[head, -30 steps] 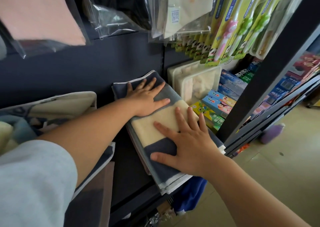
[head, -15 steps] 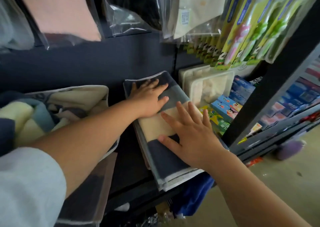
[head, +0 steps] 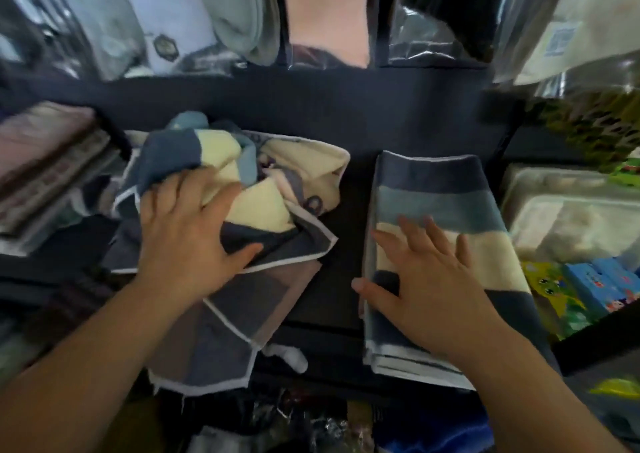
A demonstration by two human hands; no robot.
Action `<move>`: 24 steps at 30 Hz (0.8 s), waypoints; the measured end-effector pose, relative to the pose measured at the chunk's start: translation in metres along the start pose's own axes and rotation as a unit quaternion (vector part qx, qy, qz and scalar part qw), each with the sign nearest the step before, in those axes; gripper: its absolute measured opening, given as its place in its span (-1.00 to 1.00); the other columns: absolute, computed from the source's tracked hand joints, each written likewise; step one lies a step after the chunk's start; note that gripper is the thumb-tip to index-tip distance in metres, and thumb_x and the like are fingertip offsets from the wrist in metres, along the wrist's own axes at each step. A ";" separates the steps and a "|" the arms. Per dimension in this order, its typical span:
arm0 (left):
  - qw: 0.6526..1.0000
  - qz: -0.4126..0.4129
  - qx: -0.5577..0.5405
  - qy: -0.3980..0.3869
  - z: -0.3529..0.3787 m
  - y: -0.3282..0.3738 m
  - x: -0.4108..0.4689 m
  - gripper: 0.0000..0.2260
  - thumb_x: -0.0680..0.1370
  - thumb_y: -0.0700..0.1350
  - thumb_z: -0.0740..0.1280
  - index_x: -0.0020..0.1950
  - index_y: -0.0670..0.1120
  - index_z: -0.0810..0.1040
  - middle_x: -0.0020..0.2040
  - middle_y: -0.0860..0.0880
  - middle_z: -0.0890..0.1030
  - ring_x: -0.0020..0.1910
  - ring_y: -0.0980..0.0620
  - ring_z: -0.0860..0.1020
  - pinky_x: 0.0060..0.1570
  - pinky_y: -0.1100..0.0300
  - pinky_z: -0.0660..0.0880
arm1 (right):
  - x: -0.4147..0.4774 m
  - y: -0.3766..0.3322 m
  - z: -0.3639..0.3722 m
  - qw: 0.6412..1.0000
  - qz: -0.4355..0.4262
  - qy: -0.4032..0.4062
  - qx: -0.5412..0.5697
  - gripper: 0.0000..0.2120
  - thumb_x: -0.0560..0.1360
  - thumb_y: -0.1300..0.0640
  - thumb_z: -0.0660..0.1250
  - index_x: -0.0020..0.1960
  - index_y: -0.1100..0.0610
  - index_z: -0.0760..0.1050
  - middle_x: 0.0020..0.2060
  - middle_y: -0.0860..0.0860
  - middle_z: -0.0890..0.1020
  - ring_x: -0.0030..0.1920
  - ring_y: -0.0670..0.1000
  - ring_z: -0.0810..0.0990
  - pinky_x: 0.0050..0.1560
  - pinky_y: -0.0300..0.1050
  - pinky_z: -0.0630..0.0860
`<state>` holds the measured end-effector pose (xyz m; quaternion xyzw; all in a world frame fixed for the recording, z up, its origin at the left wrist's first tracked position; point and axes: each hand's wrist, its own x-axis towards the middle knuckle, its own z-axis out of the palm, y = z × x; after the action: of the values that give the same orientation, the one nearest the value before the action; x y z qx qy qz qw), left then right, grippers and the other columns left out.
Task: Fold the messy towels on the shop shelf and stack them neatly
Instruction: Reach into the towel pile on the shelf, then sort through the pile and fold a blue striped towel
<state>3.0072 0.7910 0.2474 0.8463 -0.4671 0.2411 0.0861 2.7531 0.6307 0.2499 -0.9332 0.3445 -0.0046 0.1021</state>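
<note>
1. Shelf [head: 346, 189]: dark, with a dark back panel; it carried two groups of towels, set apart by a bare strip.
2. Folded stack [head: 436, 193]: on the right part of the shelf, striped dark blue, grey-blue and cream. Layered white-edged hems showed at its near end, which reached the shelf's front edge.
3. Right hand [head: 429, 286]: lay palm-down on the near half of the stack, fingers [head: 412, 231] spread wide and flat, thumb at the stack's left edge. It gripped nothing, only pressed on the top towel.
4. Messy pile [head: 277, 175]: on the left part of the shelf, a crumpled heap of cream, dark blue and light blue cloth, one piece with a printed pattern. A flat grey and blue towel [head: 221, 341] with a white border lay under it and hung over the shelf's front edge.
5. Left hand [head: 187, 238]: on top of the pile, fingers curled down into the bunched cream and blue cloth, thumb out to the right on a dark fold. Fingers closed on the cloth; the frame was blurred there, so how firm the grip was could not be told.
6. Surroundings: clear bags [head: 325, 16] of goods hung above the shelf; a clear box [head: 568, 217] and blue cartons [head: 602, 283] stood just right of the stack; folded brownish cloths [head: 45, 161] lay left of the pile.
</note>
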 end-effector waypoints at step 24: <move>0.974 -0.085 -0.186 -0.098 0.057 -0.157 -0.028 -0.04 0.30 0.49 0.26 0.61 0.24 -0.03 0.64 -0.07 0.05 0.52 -0.28 0.23 0.32 -0.33 0.38 | 0.138 -0.177 0.051 0.964 0.034 -0.055 0.259 -0.06 0.33 -0.61 0.13 0.43 -0.45 -0.43 0.62 0.13 -0.15 0.58 0.35 -0.16 0.45 0.51 -0.04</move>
<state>3.1442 0.8770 0.1970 0.8715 -0.4362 0.0575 0.2164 2.9758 0.6824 0.2261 -0.8612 0.3572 -0.0386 0.3595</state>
